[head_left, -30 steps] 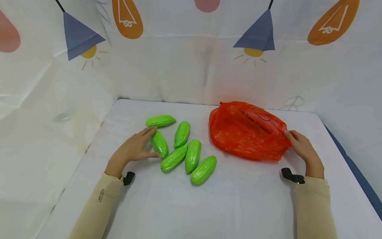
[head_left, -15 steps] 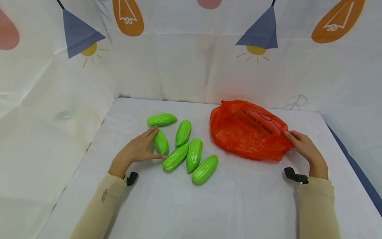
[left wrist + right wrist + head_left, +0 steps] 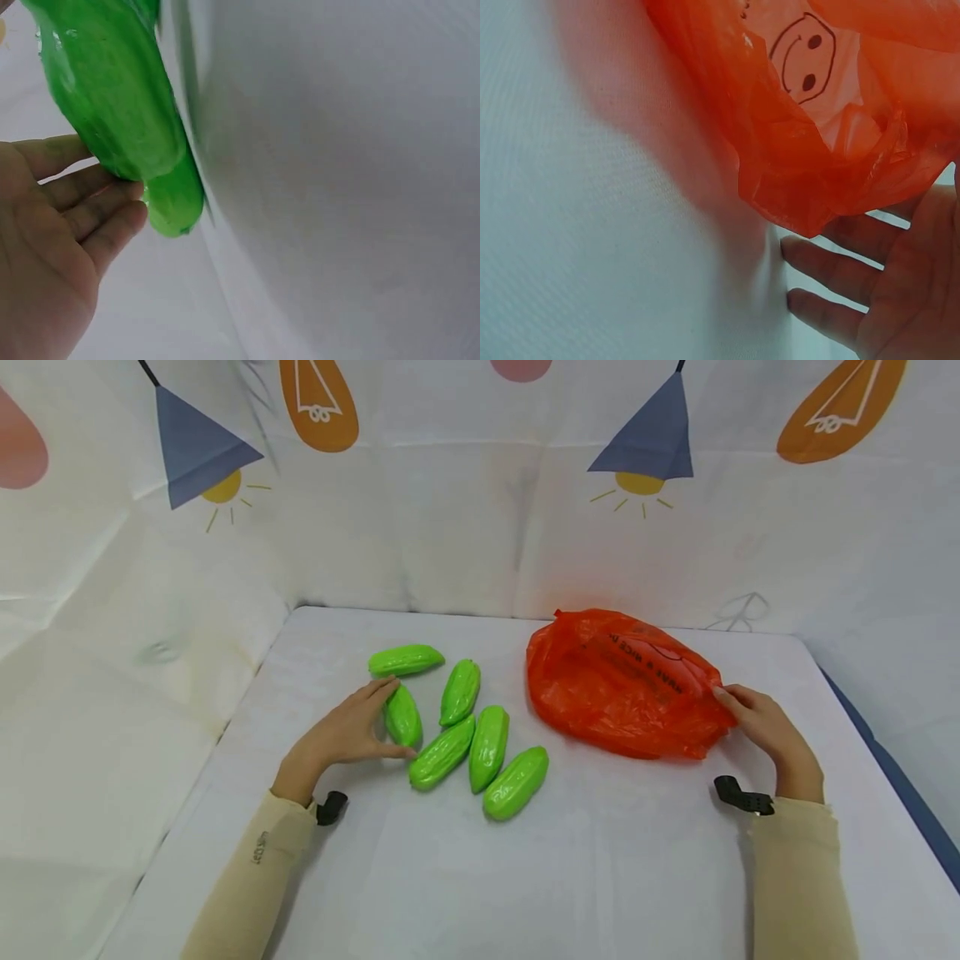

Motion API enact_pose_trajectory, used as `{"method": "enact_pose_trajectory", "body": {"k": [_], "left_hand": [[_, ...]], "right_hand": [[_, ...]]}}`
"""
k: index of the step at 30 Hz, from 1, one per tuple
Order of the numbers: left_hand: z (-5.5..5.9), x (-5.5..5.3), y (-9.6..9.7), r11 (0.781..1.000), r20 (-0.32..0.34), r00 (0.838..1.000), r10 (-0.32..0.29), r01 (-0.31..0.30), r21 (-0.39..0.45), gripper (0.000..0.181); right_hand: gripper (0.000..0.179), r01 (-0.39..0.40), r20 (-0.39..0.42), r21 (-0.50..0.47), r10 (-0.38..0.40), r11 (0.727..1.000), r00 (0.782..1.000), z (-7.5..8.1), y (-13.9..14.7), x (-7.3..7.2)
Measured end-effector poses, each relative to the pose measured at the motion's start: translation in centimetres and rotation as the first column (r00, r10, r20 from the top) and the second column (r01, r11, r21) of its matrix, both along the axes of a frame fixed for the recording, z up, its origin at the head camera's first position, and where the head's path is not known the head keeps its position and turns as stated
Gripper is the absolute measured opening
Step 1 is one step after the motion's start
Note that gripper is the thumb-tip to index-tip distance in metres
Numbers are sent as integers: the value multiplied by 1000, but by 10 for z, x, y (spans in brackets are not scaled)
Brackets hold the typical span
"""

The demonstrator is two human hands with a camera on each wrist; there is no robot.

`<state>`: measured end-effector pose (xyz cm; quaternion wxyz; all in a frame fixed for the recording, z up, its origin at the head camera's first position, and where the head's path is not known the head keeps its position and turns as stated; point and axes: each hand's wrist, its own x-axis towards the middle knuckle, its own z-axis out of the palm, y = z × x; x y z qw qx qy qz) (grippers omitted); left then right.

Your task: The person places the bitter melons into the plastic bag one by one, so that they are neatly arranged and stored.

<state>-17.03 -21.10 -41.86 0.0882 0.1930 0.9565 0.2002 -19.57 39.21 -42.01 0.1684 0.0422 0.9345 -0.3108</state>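
Note:
Several glossy light-green, cucumber-like vegetables lie loosely grouped on the white table. My left hand (image 3: 341,731) rests around the leftmost green vegetable (image 3: 403,717), thumb near its close end and fingertips by its far end. In the left wrist view, that hand's extended fingers (image 3: 112,217) lie against a green vegetable (image 3: 120,97). A crumpled red plastic bag (image 3: 622,689) with dark print lies to the right of the vegetables. My right hand (image 3: 772,735) pinches its right edge, thumb in front and other fingers behind the red film, partly hidden in the right wrist view.
Another green vegetable (image 3: 406,660) lies farthest back, and one more (image 3: 516,783) sits closest to me. A patterned white cloth (image 3: 465,527) hangs behind the table (image 3: 570,877). Each wrist wears a small black camera mount.

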Motion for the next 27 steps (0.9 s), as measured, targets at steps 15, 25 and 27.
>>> {"method": "enact_pose_trajectory", "body": {"k": [15, 25, 27], "left_hand": [[5, 12, 36, 971, -22, 988, -155, 157, 181, 117], [23, 4, 61, 965, -104, 977, -185, 200, 169, 117], [27, 1, 72, 962, -111, 974, -200, 216, 164, 117]], "right_hand": [[83, -4, -16, 1, 4, 1000, 1000, -1, 2, -1], [84, 5, -13, 0, -5, 1000, 1000, -1, -1, -1], [85, 2, -10, 2, -2, 1000, 1000, -2, -1, -1]]}}
